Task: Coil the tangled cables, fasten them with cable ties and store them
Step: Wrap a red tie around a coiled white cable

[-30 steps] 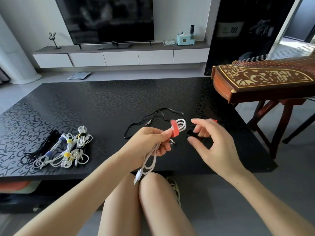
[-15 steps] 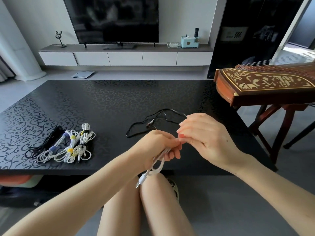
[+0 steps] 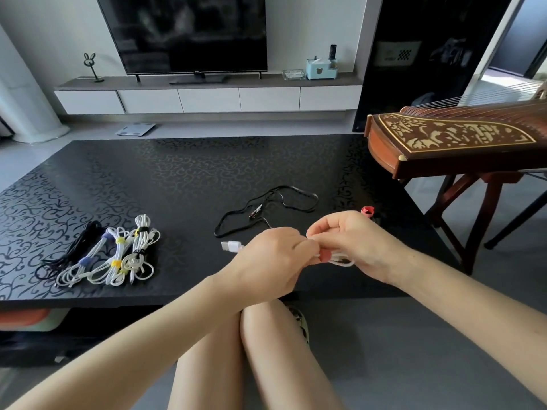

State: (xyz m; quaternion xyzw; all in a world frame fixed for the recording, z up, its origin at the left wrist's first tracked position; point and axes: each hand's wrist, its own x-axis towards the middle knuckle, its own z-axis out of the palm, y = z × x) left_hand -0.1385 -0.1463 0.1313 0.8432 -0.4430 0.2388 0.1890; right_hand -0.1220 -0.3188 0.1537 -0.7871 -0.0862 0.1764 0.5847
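My left hand [image 3: 270,258] and my right hand [image 3: 352,244] meet over the front of the black table [image 3: 177,179], both closed on a coiled white cable [image 3: 340,259]. Its white USB plug [image 3: 231,246] sticks out to the left of my left hand. A red tie shows between my fingers, mostly hidden. A loose black cable [image 3: 266,208] lies uncoiled on the table just beyond my hands. A red cable tie [image 3: 367,210] rests on the table past my right hand. Several coiled, tied cables [image 3: 112,255] lie in a row at the table's left front.
A wooden zither on a stand [image 3: 455,143] stands close to the table's right edge. A TV and low cabinet [image 3: 207,96] line the far wall. My knees [image 3: 245,350] are below the table's front edge.
My right hand has closed in on the cable bundle, and both hands have turned it flat, so the plug now points left instead of hanging down.
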